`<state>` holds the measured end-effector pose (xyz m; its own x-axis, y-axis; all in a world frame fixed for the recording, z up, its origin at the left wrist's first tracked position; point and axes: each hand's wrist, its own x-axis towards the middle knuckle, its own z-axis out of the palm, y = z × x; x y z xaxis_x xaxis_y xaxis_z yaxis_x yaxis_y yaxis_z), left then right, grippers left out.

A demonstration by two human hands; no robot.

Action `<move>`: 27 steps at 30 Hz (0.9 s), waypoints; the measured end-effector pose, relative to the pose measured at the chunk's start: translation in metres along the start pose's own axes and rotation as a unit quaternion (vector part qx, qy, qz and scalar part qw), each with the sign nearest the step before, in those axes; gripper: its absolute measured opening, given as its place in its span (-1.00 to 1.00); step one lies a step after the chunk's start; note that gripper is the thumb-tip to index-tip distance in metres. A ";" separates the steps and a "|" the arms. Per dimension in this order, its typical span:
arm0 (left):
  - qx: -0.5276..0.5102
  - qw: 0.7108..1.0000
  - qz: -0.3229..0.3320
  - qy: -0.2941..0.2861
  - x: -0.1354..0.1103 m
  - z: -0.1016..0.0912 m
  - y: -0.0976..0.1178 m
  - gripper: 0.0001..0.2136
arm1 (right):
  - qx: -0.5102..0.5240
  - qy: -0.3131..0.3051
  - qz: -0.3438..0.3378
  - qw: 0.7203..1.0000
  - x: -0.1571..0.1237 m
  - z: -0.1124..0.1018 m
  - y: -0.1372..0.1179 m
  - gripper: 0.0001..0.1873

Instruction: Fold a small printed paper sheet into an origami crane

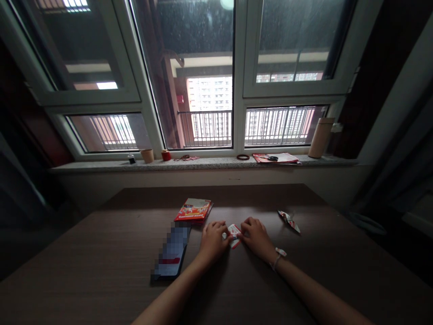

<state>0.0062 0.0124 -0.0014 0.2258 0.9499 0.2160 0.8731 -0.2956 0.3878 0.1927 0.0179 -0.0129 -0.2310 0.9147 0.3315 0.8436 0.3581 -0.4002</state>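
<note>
A small folded piece of red-and-white printed paper (234,235) lies on the brown table between my hands. My left hand (214,239) pinches its left side, thumb and fingers curled at the edge. On its right side my right hand (257,238) closes its fingertips the same way; a bracelet circles that wrist. Just left of my left hand rests a phone (174,250), its screen partly blurred out. Beyond the phone sits a stack of red printed booklets or sheets (193,210). To the right of my right hand is a folded paper piece (289,221) with a pointed shape.
The table (111,253) reaches a wall below a window. Along the stone sill (209,163) stand a paper cup (147,156), a small red jar (166,155), a dark ring (242,157), scissors (272,158) on red-and-white papers (286,158), and a tall tan bottle (320,137).
</note>
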 end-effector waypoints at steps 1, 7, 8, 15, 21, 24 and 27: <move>0.001 1.000 0.000 -0.001 0.000 0.000 0.000 -0.85 | 0.000 0.000 -0.001 1.000 0.000 0.000 0.000 -0.86; -0.001 1.000 -0.003 -0.002 0.001 -0.001 0.001 -0.86 | -0.001 0.015 -0.001 1.000 0.000 0.002 0.001 -0.85; -0.003 1.000 -0.005 -0.002 0.001 -0.001 0.002 -0.87 | -0.001 0.015 -0.001 1.000 0.000 0.002 0.001 -0.85; -0.011 1.000 0.008 -0.027 -0.001 -0.003 -0.007 -0.84 | -0.007 0.016 0.001 1.000 -0.002 0.000 -0.003 -0.88; -0.011 0.998 0.020 -0.062 -0.004 -0.003 -0.012 -0.77 | 0.005 0.027 -0.042 0.999 -0.006 0.000 -0.003 -0.80; -0.008 0.999 0.024 -0.044 -0.004 0.001 -0.010 -0.78 | 0.016 0.018 -0.076 0.997 -0.008 -0.001 -0.003 -0.84; -0.013 0.999 0.026 -0.026 -0.003 0.004 -0.011 -0.80 | 0.031 0.010 -0.078 0.996 -0.009 -0.001 -0.003 -0.87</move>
<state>-0.0022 0.0128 -0.0101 0.2934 0.9370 0.1895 0.8481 -0.3466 0.4008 0.1925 0.0085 -0.0140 -0.3474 0.8430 0.4107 0.7661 0.5077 -0.3942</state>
